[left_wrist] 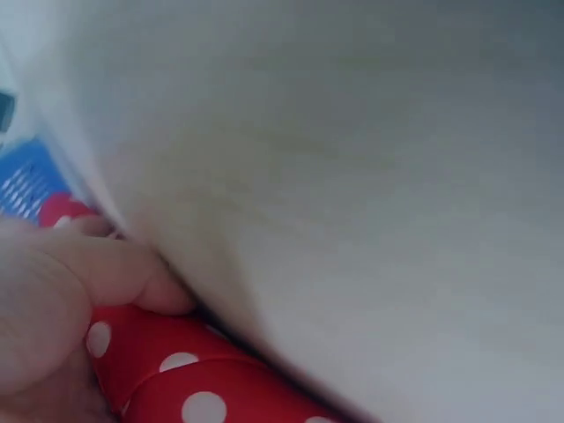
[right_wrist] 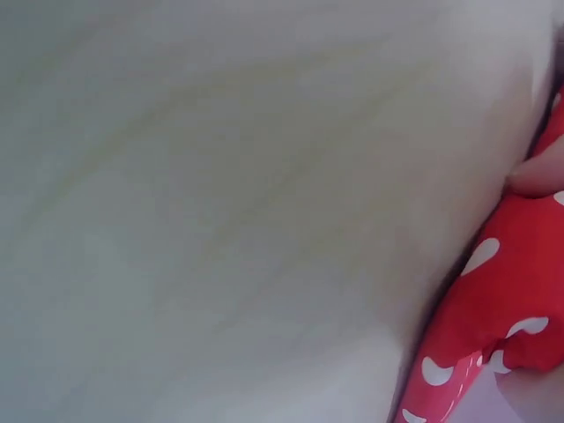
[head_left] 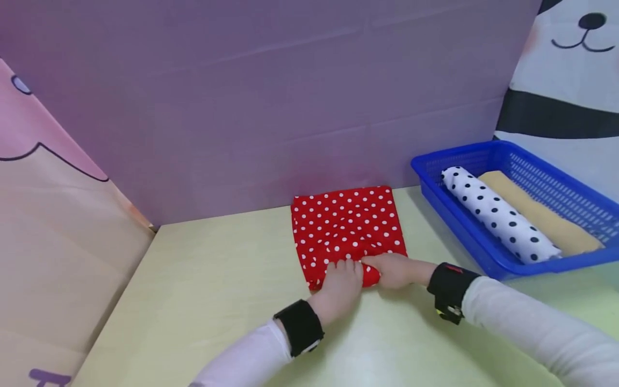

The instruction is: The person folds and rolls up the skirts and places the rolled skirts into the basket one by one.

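A red cloth with white polka dots [head_left: 345, 217] lies on the table, flat at the far side and bunched into a thick roll along its near edge. My left hand [head_left: 340, 287] grips that roll toward its left part, fingers curled over the top. Close beside it, my right hand [head_left: 394, 270] holds the roll's right end. The left wrist view shows the left thumb [left_wrist: 132, 273] against the dotted fabric [left_wrist: 211, 379]. At the right edge of the right wrist view, a fingertip [right_wrist: 539, 174] presses on the red fabric [right_wrist: 520, 273].
To the right stands a blue plastic basket [head_left: 450, 236] holding a rolled white cloth with black dots [head_left: 500, 215] and a rolled tan cloth [head_left: 541, 215]. A purple backdrop [head_left: 242, 107] rises behind the pale table [head_left: 203, 285], and printed panels stand on both sides.
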The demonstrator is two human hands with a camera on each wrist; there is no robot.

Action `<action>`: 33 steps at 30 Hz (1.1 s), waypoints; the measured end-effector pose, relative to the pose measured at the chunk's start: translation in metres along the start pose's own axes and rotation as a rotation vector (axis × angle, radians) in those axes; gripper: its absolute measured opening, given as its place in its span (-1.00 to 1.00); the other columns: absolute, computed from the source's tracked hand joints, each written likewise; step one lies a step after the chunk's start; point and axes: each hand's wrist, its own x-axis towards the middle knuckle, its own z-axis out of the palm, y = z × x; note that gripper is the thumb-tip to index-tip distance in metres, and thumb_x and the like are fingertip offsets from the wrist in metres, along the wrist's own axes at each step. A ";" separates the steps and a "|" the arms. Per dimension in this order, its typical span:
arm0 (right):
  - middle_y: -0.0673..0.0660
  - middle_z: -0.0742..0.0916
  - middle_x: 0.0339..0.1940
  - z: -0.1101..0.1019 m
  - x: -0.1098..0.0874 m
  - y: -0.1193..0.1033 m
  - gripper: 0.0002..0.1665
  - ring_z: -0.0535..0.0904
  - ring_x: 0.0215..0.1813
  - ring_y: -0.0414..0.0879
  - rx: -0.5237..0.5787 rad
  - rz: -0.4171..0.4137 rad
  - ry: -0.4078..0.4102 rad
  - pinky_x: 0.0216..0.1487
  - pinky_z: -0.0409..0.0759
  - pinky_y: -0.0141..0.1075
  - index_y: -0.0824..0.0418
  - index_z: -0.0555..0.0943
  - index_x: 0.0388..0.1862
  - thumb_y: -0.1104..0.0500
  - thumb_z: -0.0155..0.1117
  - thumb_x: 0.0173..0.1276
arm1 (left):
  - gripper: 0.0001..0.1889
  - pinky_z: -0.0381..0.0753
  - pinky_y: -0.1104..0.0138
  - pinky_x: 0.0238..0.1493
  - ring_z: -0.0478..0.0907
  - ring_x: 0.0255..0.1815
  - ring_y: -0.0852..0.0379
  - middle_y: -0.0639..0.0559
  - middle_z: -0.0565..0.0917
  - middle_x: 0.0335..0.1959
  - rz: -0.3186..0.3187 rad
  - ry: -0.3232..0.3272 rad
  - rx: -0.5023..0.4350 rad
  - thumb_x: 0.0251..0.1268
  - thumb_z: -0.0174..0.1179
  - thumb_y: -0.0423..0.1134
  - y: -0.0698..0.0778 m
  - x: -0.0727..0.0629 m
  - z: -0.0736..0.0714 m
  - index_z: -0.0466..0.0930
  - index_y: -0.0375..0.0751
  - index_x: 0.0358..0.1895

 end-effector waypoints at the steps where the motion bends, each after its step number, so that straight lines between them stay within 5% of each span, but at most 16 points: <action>1: 0.09 0.63 0.09 0.000 0.001 0.001 -0.26 0.50 0.17 0.05 0.002 -0.002 -0.009 0.15 0.51 -0.01 0.17 0.44 0.29 0.19 0.43 0.08 | -0.24 0.62 0.34 -0.10 0.58 -0.13 0.15 0.03 0.59 -0.12 -0.015 0.013 0.012 -0.14 0.43 0.17 0.001 0.002 0.000 0.38 -0.15 0.11; 7: 0.05 0.59 0.05 -0.007 0.005 0.000 -0.23 0.45 0.11 -0.01 0.009 0.004 -0.077 0.13 0.49 -0.02 0.13 0.41 0.31 0.23 0.41 0.07 | -0.46 0.62 0.41 -0.38 0.60 -0.43 0.19 0.08 0.59 -0.44 -0.052 -0.006 -0.140 -0.10 0.44 0.09 -0.002 0.015 0.001 0.46 -0.14 -0.13; 12: 0.06 0.57 0.03 -0.012 0.006 -0.002 -0.25 0.41 0.11 0.00 0.023 0.009 -0.156 0.14 0.44 0.02 0.18 0.41 0.30 0.27 0.37 0.06 | -0.51 0.58 0.40 -0.45 0.54 -0.52 0.19 0.10 0.55 -0.55 -0.061 -0.096 -0.343 -0.15 0.47 0.02 -0.009 0.020 0.001 0.48 -0.11 -0.19; 16: 0.05 0.57 0.02 -0.012 0.004 -0.003 -0.26 0.42 0.11 -0.01 0.008 0.000 -0.161 0.14 0.43 0.02 0.18 0.41 0.29 0.27 0.37 0.06 | -0.56 0.52 0.42 -0.48 0.47 -0.59 0.22 0.13 0.50 -0.62 -0.054 -0.119 -0.402 -0.17 0.48 0.01 -0.012 0.021 0.003 0.48 -0.08 -0.26; 19: 0.05 0.59 -0.01 -0.007 0.000 -0.003 -0.23 0.45 0.05 -0.03 -0.014 -0.011 -0.099 0.06 0.51 -0.04 0.19 0.44 0.26 0.26 0.45 -0.01 | -0.60 0.48 0.44 -0.46 0.44 -0.60 0.23 0.15 0.49 -0.64 -0.053 -0.156 -0.477 -0.17 0.48 -0.02 -0.015 0.023 0.002 0.49 -0.08 -0.32; 22: 0.09 0.66 -0.07 0.003 -0.004 -0.004 -0.22 0.55 -0.04 -0.01 -0.106 -0.061 0.045 -0.03 0.58 -0.08 0.26 0.49 0.20 0.20 0.53 -0.09 | -0.66 0.44 0.42 -0.48 0.45 -0.59 0.21 0.13 0.50 -0.63 -0.071 -0.227 -0.621 -0.15 0.47 -0.09 -0.019 0.026 0.000 0.48 -0.07 -0.39; 28: 0.16 0.69 -0.24 0.017 -0.010 -0.017 -0.37 0.63 -0.18 0.03 -0.507 -0.202 0.377 -0.19 0.62 -0.13 0.25 0.53 -0.06 0.03 0.57 -0.09 | -0.70 0.45 0.40 -0.45 0.50 -0.52 0.18 0.10 0.54 -0.55 -0.060 -0.338 -0.912 -0.17 0.43 -0.21 -0.035 0.035 0.003 0.47 -0.10 -0.39; 33: 0.17 0.64 -0.16 0.019 -0.009 -0.024 -0.31 0.59 -0.09 0.05 -0.705 -0.232 0.385 -0.13 0.60 -0.10 0.21 0.48 0.01 0.00 0.56 -0.07 | -0.61 0.47 0.36 -0.23 0.49 -0.28 0.21 0.15 0.53 -0.33 -0.006 -0.473 -1.042 -0.22 0.43 -0.23 -0.051 0.038 0.005 0.48 -0.09 -0.25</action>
